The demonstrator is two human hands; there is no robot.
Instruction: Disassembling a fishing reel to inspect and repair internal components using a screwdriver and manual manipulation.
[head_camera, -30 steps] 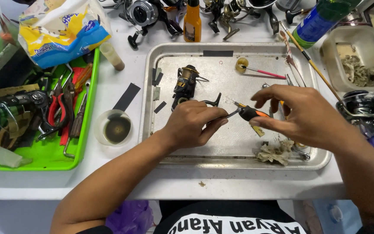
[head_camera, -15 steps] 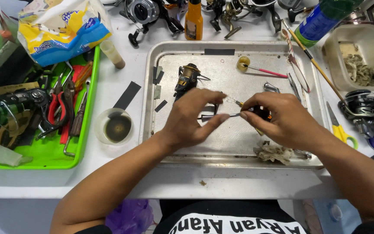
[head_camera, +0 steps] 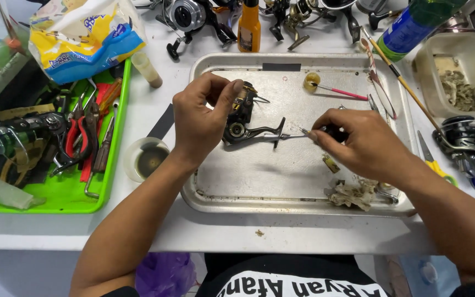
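My left hand [head_camera: 202, 118] rests on a black fishing-reel body [head_camera: 243, 118] lying in the metal tray [head_camera: 259, 190], fingertips pinching its top end. My right hand [head_camera: 358, 140] grips a thin screwdriver [head_camera: 298, 133], whose tip points left and meets the reel's black arm [head_camera: 265, 132]. A small brass part [head_camera: 331, 163] lies on the tray just under my right hand. A dirty crumpled rag [head_camera: 353, 193] sits at the tray's near right corner.
A green tray [head_camera: 56, 192] of pliers and tools stands left, with a small cup of dark liquid [head_camera: 147, 159] beside it. Several reels, an orange bottle [head_camera: 248, 27] and a snack bag [head_camera: 83, 36] line the back. A container with rags [head_camera: 457, 82], scissors [head_camera: 430, 159] and another reel [head_camera: 465, 137] sit right.
My left hand moved up and left onto the reel body in the tray. My right hand shifted right and now points the screwdriver tip at the reel's arm.
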